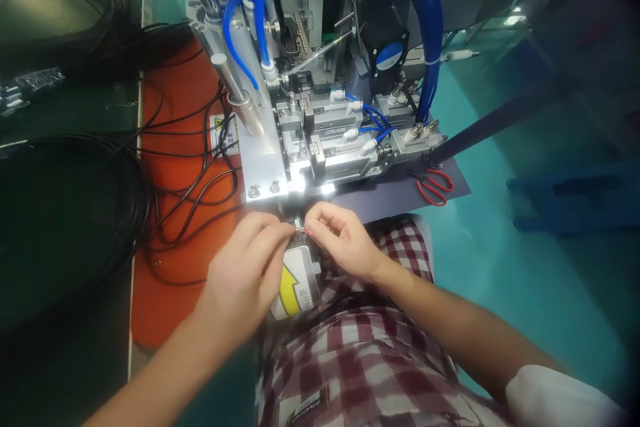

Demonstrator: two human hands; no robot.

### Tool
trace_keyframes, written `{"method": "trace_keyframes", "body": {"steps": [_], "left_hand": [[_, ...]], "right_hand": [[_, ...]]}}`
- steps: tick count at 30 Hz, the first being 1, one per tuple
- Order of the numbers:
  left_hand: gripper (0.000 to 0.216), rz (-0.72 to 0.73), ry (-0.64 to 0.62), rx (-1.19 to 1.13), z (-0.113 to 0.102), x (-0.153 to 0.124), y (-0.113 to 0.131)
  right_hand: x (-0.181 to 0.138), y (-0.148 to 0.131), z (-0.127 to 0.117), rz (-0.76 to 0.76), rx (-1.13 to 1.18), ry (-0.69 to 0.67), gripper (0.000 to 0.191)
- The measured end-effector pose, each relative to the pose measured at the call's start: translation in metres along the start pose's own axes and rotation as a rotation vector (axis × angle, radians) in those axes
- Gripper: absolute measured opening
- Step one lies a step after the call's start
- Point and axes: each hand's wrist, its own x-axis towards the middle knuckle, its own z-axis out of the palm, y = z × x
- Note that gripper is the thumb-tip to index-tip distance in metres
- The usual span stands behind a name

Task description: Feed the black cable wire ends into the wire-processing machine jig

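In front of the machine [340, 153], my left hand [250, 260] is closed in a pinch, its fingertips at a tiny light-coloured piece [299, 224]. Facing it from the right, my right hand [343, 237] pinches too, with a thin trace of red at its fingertips. What exactly each hand grips is too small to make out. Just below the fingertips is a white panel [306, 273] bearing a yellow arrow, partly covered by my left hand. The lit front edge of the machine's metal parts lies right above both hands.
Black cables [195, 193] run over the orange board [165, 300] on the left. Red-handled pliers [435, 187] lie on the dark plate [385, 197] at the right. A thick blue hose [433, 20] arches over the machine, and a dark bar [495, 120] slants away to the right.
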Motion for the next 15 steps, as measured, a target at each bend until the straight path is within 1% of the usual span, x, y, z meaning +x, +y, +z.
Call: {"method": "trace_keyframes", "body": {"steps": [5,10,15], "left_hand": [[0.021,0.058,-0.058,0.025,0.0,0.0,-0.013],[0.022,0.082,-0.047,0.036,0.001,-0.002,-0.017],[0.023,0.071,-0.047,0.042,0.002,-0.001,-0.017]], "right_hand": [[0.004,0.003,0.003,0.002,-0.011,0.034,0.025],[0.006,0.007,0.003,-0.01,-0.024,0.05,0.022],[0.008,0.008,0.003,-0.009,-0.043,0.058,0.021]]}}
